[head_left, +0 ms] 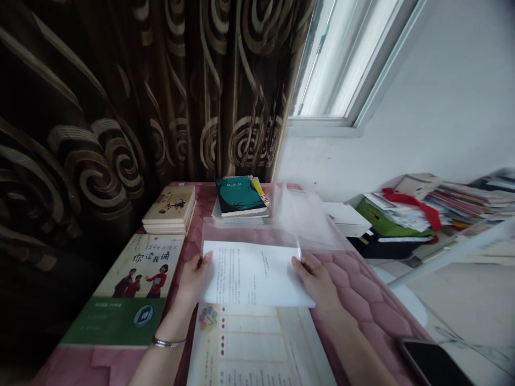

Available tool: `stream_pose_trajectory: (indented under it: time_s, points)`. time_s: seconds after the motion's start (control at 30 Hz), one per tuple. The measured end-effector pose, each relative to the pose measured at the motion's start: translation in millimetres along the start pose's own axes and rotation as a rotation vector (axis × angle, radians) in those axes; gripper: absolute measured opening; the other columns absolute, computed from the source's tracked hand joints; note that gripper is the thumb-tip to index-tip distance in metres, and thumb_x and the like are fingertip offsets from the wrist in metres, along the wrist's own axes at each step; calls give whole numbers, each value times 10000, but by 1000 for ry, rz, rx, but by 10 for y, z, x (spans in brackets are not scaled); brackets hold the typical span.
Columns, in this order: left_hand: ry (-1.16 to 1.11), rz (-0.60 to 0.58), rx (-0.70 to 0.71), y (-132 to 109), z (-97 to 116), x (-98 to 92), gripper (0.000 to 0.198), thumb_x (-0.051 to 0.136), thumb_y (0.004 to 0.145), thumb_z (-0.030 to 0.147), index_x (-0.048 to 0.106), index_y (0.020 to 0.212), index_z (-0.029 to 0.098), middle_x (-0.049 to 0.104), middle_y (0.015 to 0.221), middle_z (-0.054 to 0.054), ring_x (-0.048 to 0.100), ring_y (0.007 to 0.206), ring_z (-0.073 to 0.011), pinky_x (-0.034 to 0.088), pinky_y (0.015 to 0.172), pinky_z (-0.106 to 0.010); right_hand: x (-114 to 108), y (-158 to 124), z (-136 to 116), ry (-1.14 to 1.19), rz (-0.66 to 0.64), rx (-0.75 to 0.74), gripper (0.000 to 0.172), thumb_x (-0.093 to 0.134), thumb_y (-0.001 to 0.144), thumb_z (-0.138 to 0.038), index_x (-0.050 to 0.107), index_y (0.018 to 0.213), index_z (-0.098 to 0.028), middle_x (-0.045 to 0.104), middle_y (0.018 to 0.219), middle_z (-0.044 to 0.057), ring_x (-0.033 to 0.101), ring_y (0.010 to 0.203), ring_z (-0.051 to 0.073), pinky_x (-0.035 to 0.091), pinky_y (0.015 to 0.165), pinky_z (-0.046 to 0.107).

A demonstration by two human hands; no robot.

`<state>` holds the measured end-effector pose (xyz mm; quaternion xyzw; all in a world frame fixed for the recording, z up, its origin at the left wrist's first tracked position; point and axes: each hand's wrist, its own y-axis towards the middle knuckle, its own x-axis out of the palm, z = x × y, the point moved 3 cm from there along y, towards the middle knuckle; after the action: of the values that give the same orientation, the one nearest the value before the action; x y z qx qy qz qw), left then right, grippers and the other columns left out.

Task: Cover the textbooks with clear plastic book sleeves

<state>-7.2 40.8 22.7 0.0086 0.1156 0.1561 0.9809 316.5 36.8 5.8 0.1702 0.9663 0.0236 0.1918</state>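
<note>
Head view: one white printed sheet point(241, 273), held up by its two side edges above the near middle of a pink quilted cover point(362, 289); its left edge is pinched between the thumb and curled fingers of the left hand point(193, 276), its right edge is gripped likewise by the right hand point(321, 281), both hands being closed. A metal bangle point(169, 342) is worn on the left wrist. Beyond the sheet's far edge, a clear plastic sleeve point(237, 229) is seen; whether the sheet is inserted in it cannot be told. Below the sheet, a printed page point(257, 338) with red dots and a flower motif is partly covered. To the left are placed a green-and-white book point(116, 321) and a stack of tan books point(169, 209); at the far end, a teal book point(239, 194) is laid on a small pile. Crumpled plastic point(298, 212) and a white box point(348, 220) are found to its right; a dark-screened phone point(434, 364) is set at lower right.
</note>
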Motion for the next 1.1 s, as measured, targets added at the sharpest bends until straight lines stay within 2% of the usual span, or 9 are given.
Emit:
stream_pose_trajectory:
  time_s: [0.07,0.17,0.3,0.43,0.53,0.7,0.8,0.93,1.1]
  points:
    - [-30,4,-60,6,8,-11,386,682,643,531,700,763,164,740,785,-88,666,801,-264,497,735,-339,8,1,6,-28,1,-12,369,593,689,-610,599,640,-244,571,597,1,521,631,210,397,565,320]
    - [-123,-57,-135,4,4,-8,409,743,573,502,702,788,156,743,819,-95,669,793,-258,501,702,-324,14,-8,-8,-81,9,2,394,551,696,-628,575,634,-240,543,572,-9,498,604,196,365,551,306]
    - [-173,-113,-98,-12,-14,8,397,744,573,504,674,741,151,713,739,-62,639,706,-216,477,635,-294,6,-32,-86,-142,14,19,422,485,702,-650,477,565,-250,482,541,-6,465,571,194,328,532,310]
    - [-66,-49,-42,-20,-26,11,336,707,626,501,621,643,176,652,623,-23,597,641,-197,449,585,-281,0,-50,-180,-142,2,9,431,462,718,-651,436,548,-256,454,538,0,455,580,199,324,537,319]
    - [-1,-24,-10,-24,-10,19,322,662,674,501,628,658,182,674,657,-37,611,678,-207,459,612,-284,2,-52,-191,-101,14,5,424,488,719,-638,448,547,-252,451,542,2,442,583,200,333,545,324]
    - [54,-20,-4,-29,30,17,396,627,688,563,657,705,169,719,727,-81,654,749,-252,490,703,-340,8,-45,-157,59,3,4,344,590,657,-576,523,605,-242,537,609,8,486,622,206,390,574,324]
    - [-36,-54,-57,-29,45,14,414,676,648,541,693,790,152,743,808,-105,674,815,-277,508,759,-369,-10,-55,-196,-42,5,-10,384,549,661,-608,481,561,-244,500,568,2,472,599,199,389,566,323]
    - [-174,-114,-126,-21,18,22,398,737,593,451,704,842,144,752,895,-110,681,873,-282,522,776,-358,-14,-77,-244,-181,16,42,417,467,697,-637,466,555,-245,498,547,8,499,597,208,376,547,319]
    - [-156,-99,-94,-6,-74,33,399,719,589,484,690,781,135,742,805,-96,675,788,-258,515,703,-333,-2,-112,-294,-147,56,33,424,453,700,-642,496,578,-239,521,541,13,517,597,215,386,538,324]
